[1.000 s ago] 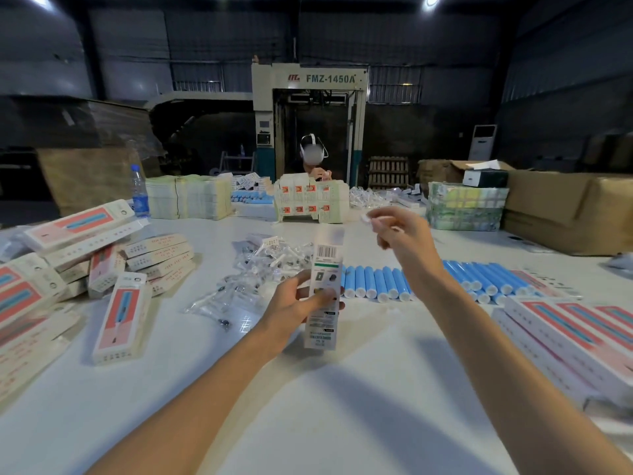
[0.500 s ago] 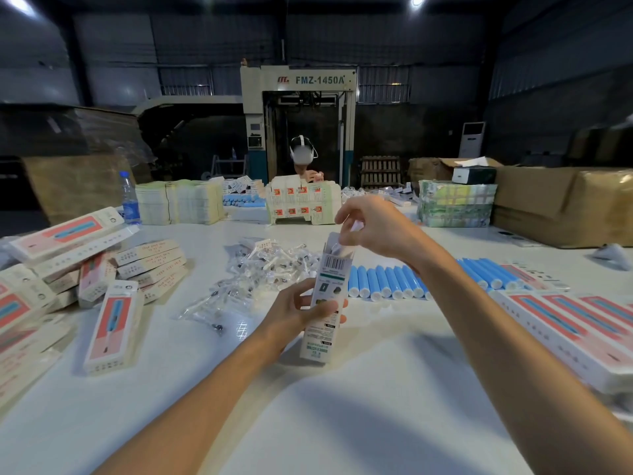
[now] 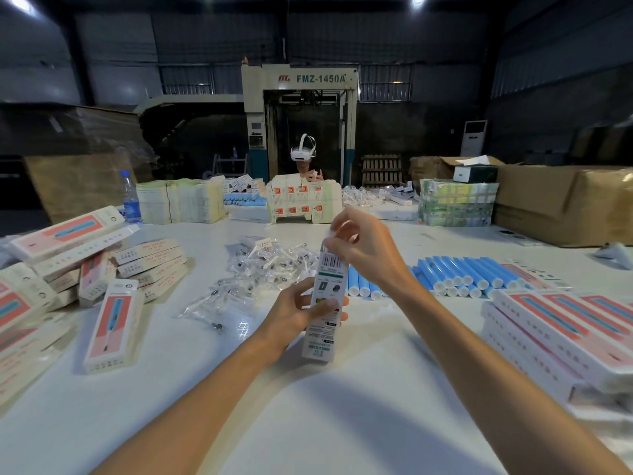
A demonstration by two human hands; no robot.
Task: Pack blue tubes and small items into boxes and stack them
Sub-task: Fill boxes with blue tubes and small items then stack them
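Right hand (image 3: pixel 368 246) fingers (image 3: pixel 345 223) pinch a small white bit (image 3: pixel 329 233) at the top of the upright box (image 3: pixel 328 272); left hand (image 3: pixel 291 311) grips its middle, over mid-worktop (image 3: pixel 342 416). Guessing filling step; next, tuck the flap, then stack.

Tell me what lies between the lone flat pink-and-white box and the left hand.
In the head view, a few loose clear plastic bags lie between the pink-and-white cardboard box and the left hand; the rest is bare white table.
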